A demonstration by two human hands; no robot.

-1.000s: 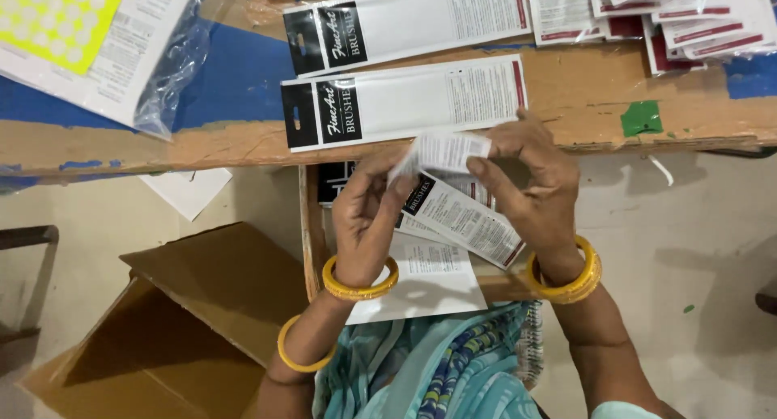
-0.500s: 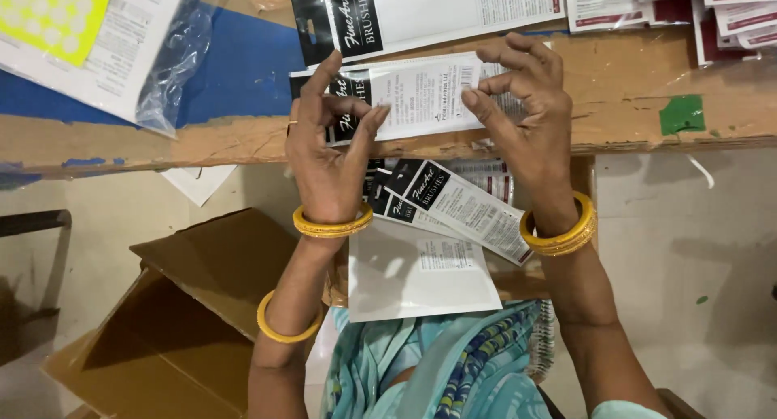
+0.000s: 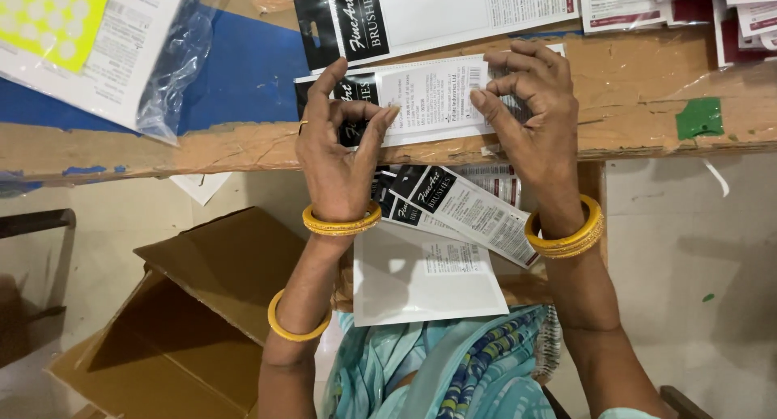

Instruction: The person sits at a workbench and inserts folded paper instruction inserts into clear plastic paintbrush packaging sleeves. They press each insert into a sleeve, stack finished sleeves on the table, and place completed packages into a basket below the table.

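A long white card pack with a black end (image 3: 429, 99) lies on the worn wooden table edge (image 3: 631, 112). My left hand (image 3: 340, 148) pinches its black left end with fingers and thumb. My right hand (image 3: 530, 112) pinches its right part near the barcode. Both wrists wear yellow bangles. A second pack of the same kind (image 3: 437, 14) lies just beyond on the table. Several more such packs (image 3: 457, 209) and a plain white sleeve (image 3: 425, 277) rest on my lap below the table edge.
An open brown cardboard box (image 3: 186, 322) stands on the floor at the lower left. A clear bag holding a yellow dotted sheet (image 3: 89, 39) lies on the blue table top at the left. Red-and-white packs (image 3: 712, 2) are stacked at the top right. Green tape (image 3: 700, 116) marks the table.
My hands have risen from my lap to the table edge and now pinch the two ends of the pack lying there. The view has shifted slightly.
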